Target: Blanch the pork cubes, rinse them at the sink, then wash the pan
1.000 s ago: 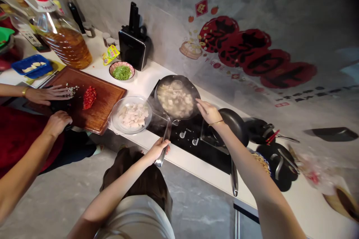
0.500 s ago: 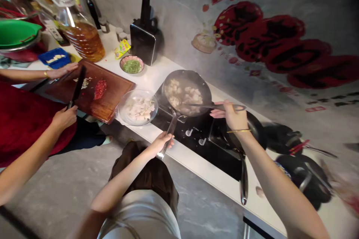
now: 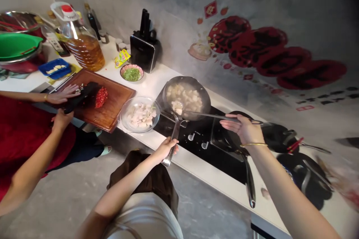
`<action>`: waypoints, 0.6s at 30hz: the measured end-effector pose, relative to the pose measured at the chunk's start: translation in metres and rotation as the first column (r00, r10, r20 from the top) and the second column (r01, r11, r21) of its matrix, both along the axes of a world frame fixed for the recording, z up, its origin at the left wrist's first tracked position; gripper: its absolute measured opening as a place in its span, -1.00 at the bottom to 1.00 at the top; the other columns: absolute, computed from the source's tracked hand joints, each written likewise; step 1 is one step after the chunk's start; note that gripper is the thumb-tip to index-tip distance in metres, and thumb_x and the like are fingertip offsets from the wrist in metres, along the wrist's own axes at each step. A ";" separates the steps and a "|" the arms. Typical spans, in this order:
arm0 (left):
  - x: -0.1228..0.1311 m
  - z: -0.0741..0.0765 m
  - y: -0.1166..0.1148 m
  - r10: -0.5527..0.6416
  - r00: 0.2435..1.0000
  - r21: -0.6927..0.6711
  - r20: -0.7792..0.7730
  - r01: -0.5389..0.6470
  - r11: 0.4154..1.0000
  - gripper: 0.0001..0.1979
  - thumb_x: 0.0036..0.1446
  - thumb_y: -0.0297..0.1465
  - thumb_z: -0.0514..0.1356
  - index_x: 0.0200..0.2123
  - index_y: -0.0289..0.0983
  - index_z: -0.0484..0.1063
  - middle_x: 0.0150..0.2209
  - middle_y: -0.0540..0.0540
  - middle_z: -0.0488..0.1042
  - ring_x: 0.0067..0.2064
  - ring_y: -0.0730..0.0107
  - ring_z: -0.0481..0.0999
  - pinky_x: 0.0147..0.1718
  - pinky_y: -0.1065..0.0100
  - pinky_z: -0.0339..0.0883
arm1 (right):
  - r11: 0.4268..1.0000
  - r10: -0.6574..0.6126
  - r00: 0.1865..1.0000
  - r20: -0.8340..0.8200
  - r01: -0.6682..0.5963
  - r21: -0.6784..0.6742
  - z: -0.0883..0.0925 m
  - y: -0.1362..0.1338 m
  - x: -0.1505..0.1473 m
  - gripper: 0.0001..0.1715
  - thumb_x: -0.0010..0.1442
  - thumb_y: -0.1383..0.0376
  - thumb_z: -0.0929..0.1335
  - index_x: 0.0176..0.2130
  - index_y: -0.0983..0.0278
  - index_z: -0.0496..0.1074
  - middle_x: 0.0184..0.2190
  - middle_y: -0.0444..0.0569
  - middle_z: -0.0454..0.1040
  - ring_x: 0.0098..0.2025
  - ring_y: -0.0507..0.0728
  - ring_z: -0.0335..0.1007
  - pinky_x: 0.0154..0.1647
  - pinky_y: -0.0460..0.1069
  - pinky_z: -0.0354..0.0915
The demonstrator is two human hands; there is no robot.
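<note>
In the head view my left hand is closed round the metal handle of a dark pan on the stove. Pale chunks lie in cloudy liquid in the pan. My right hand grips a long-handled ladle near the end of its shaft. The ladle's head dips into the liquid at the pan's near left side, with a pale piece at it. Left of the pan a glass bowl holds more pale pieces.
A co-worker's hands work a dark knife on a wooden board with chopped red pepper. A knife block, a small bowl of chopped greens and an oil jug stand behind. Another pan's handle juts over the counter's front edge.
My right hand has moved right and slightly down, drawing the ladle back a little in the pan. My left hand keeps its grip. The co-worker's knife has come down flat over the board.
</note>
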State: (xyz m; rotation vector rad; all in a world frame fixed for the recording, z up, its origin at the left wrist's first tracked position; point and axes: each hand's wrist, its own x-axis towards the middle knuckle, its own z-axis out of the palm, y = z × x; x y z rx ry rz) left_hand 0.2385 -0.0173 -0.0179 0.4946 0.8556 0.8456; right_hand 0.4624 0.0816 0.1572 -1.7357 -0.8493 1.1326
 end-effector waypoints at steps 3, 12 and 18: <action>0.001 -0.003 0.001 -0.022 1.000 0.022 -0.009 0.022 1.000 -0.54 0.04 -0.01 0.21 -0.28 -0.32 0.31 -0.54 0.01 0.41 -0.54 0.51 0.37 -0.46 0.40 0.19 | 0.998 -0.030 0.999 0.027 0.029 0.047 0.007 -0.002 0.002 -0.65 0.27 0.46 0.13 -0.35 0.46 0.44 -0.61 0.18 0.53 -0.52 0.14 0.55 -0.47 -0.08 0.50; 0.004 -0.006 0.001 -0.040 0.999 0.016 -0.020 0.041 0.999 -0.51 0.01 0.03 0.20 -0.27 -0.30 0.30 -0.53 0.03 0.42 -0.54 0.52 0.37 -0.47 0.41 0.17 | 0.996 -0.083 0.996 0.046 0.081 0.040 0.024 0.004 0.019 -0.64 0.25 0.48 0.13 -0.38 0.46 0.44 -0.60 0.21 0.53 -0.51 0.14 0.56 -0.45 -0.09 0.51; 0.004 -0.005 0.001 -0.039 0.999 -0.005 -0.023 0.039 0.999 -0.50 -0.02 0.04 0.20 -0.29 -0.30 0.31 -0.54 0.02 0.42 -0.54 0.51 0.37 -0.46 0.39 0.17 | 0.996 -0.049 0.996 0.077 0.043 0.076 0.022 0.015 0.021 -0.69 0.22 0.49 0.15 -0.39 0.48 0.43 -0.63 0.21 0.51 -0.54 0.16 0.54 -0.47 -0.06 0.51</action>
